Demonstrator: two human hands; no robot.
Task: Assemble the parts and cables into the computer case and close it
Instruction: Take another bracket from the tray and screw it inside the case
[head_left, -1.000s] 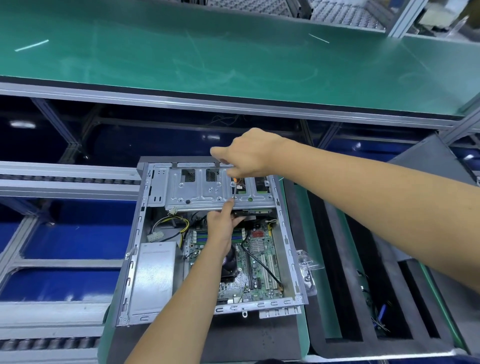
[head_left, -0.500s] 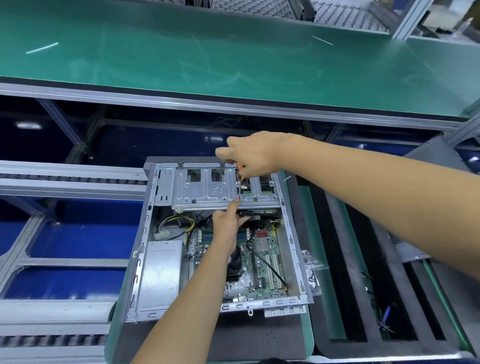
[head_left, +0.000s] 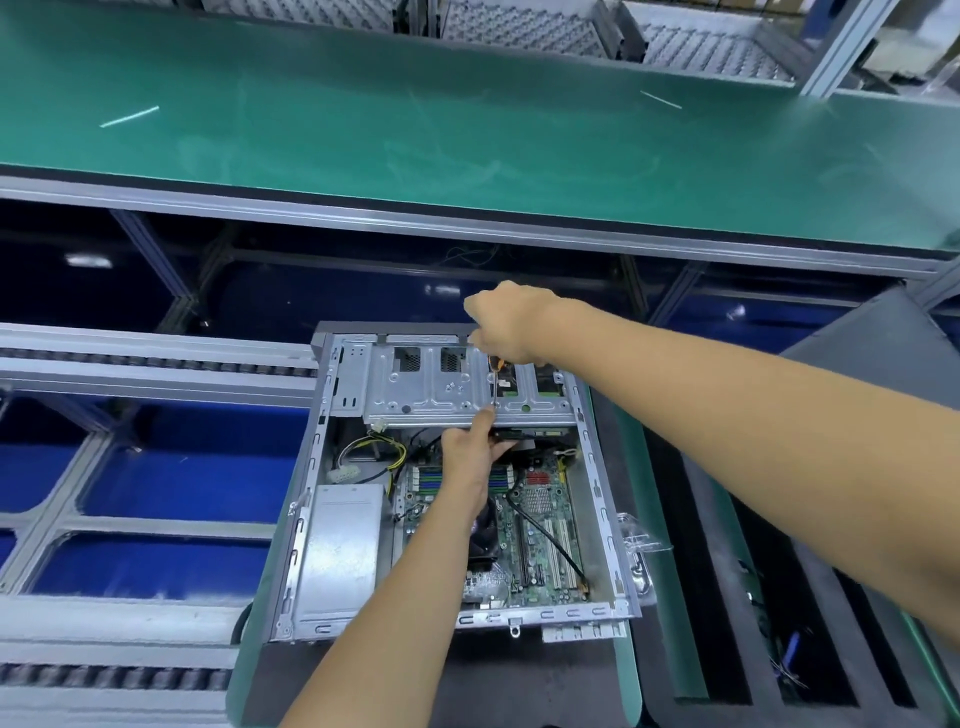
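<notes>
One green conveyor belt (head_left: 363, 130) runs across the far side. Nearer lies one open computer case (head_left: 306, 519) on a green-edged pallet, holding one silver power supply (head_left: 337, 551), one motherboard (head_left: 540, 535) and one drive bracket (head_left: 431, 395) across its far end. Two hands work there: the right hand (head_left: 514, 322) grips one screwdriver (head_left: 496, 382) upright on the bracket; the left hand (head_left: 467, 452) reaches one extended finger to the screwdriver's tip.
</notes>
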